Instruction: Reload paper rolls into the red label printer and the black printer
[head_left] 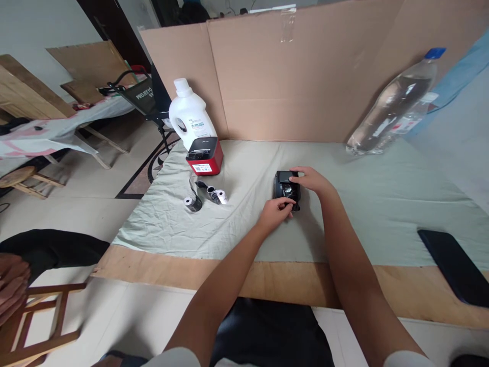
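Observation:
A small black box-shaped device (287,190), which looks like a portable receipt printer, rests on the cloth in front of me. My right hand (311,179) grips its far right corner, thumb on top and fingers along the back edge. At its near edge, my left hand (275,211) has its fingers closed on the device; the fingertips partly cover that side. Shiny dark material shows in the middle of its top. To the left lie a dark paper roll (193,204) with a loose strip and small white-ended rolls (217,195).
A red and black printer (206,157) stands before a white jug (192,113). Cardboard (282,76) walls the back. Large clear bottles (397,102) lean at the right, and a dark phone (454,265) lies near the front edge. Another person's hand (13,285) is at the far left.

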Motion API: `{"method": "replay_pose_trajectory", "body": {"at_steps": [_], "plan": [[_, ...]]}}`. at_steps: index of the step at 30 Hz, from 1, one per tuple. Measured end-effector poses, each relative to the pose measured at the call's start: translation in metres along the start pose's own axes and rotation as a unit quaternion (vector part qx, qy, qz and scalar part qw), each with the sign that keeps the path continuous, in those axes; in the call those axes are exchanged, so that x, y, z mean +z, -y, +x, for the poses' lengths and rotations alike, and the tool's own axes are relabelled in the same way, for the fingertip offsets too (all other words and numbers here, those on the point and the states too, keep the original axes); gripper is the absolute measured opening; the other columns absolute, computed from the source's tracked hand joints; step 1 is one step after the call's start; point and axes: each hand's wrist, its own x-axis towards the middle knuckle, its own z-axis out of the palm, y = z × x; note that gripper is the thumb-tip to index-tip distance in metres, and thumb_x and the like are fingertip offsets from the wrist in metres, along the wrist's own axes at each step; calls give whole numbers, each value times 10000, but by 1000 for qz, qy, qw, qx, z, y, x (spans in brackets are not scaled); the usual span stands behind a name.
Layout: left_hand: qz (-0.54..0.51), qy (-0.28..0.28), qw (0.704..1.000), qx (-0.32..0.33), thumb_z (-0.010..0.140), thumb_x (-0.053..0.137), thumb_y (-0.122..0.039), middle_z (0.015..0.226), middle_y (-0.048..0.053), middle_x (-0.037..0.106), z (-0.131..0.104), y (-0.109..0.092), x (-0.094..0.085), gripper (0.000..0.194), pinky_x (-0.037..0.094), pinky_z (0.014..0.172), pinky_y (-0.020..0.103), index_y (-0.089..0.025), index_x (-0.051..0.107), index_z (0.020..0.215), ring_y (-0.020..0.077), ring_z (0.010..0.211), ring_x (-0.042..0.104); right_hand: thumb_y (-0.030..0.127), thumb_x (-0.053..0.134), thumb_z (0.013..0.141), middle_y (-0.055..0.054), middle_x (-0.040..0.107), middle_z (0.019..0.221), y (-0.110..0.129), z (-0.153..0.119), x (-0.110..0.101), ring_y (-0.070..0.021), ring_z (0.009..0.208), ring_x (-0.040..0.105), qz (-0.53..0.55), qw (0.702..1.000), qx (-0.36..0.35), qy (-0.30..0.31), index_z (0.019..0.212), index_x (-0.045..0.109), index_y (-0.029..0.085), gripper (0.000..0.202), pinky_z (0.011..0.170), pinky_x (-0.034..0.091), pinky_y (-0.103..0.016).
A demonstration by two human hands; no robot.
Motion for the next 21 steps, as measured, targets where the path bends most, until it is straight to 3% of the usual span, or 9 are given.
{"method": "replay_pose_trajectory", "body": {"at_steps": [4,7,12,16,21], "plan": [[3,0,1000,7,945,641,-270,678,-11,745,0,1,0,249,491,658,213,-183,818,1098,108,608,621,343,763,872,-136,677,1522,-1,1,5,-345,1377,638,-11,1000,18,22,1440,722,174,595,1211,475,-498],[16,5,1000,12,951,638,-267,686,-10,748,1,0,1,244,499,681,217,-187,816,1098,112,629,640,366,723,930,-170,662,1526,3,0,5,-331,1281,684,-45,996,56,43,1566,607,170,676,1097,566,-472],[44,16,999,25,964,628,-279,697,-9,753,3,3,2,243,484,675,227,-202,814,1100,123,640,646,354,670,973,-138,700,1477,28,10,0,-321,1079,748,-161,968,131,141,1662,482,337,714,872,640,-448],[56,14,998,29,980,615,-294,705,-4,744,4,5,3,255,498,694,241,-210,812,1118,137,652,649,343,799,885,-131,763,1340,38,27,-4,-328,1005,769,-175,956,161,171,1598,568,356,750,913,625,-491],[106,-75,988,88,1023,573,-313,917,24,779,-2,-5,3,408,544,831,260,-251,717,1399,156,775,690,338,941,746,-158,793,1172,23,23,-3,-361,1051,745,6,976,199,93,1418,741,269,705,1022,580,-576]]}}
